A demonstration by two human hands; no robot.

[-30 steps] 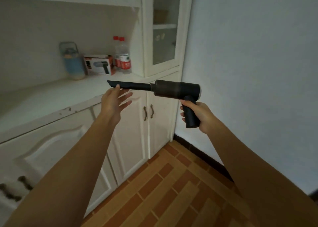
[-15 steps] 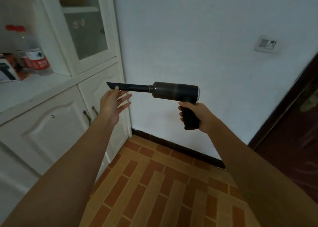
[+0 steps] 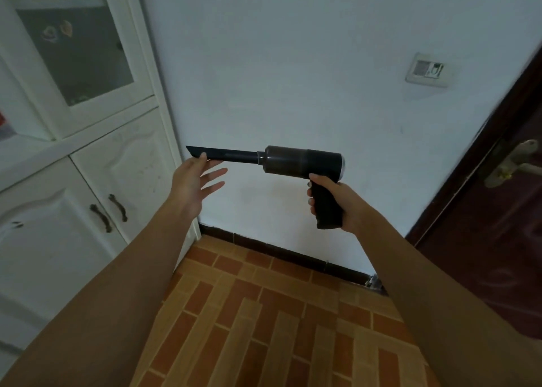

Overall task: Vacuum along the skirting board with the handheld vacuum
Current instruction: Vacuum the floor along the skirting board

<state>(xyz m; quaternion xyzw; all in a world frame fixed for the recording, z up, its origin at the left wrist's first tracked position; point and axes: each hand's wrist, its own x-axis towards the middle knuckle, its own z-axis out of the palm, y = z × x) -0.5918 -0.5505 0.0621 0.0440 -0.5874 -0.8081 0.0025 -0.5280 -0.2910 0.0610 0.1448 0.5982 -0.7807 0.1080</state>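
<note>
Prep step: right hand [image 3: 341,203] fingers clamped on vac [image 3: 302,163] grip; left hand [image 3: 195,185] fingers apart, tips at nozzle [image 3: 223,154]. Next: lower nozzle to skirting [image 3: 281,253] below.

Pale wall [image 3: 293,63], white cabinet [image 3: 123,163] left, dark door [image 3: 498,240] right, brick-patterned floor [image 3: 264,328].

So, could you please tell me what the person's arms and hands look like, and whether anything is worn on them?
Both are bare. The left hand and right hand show no gloves or rings. The left forearm and right forearm carry no sleeve up to the picture's edge, and no watch or band shows on either.
</note>
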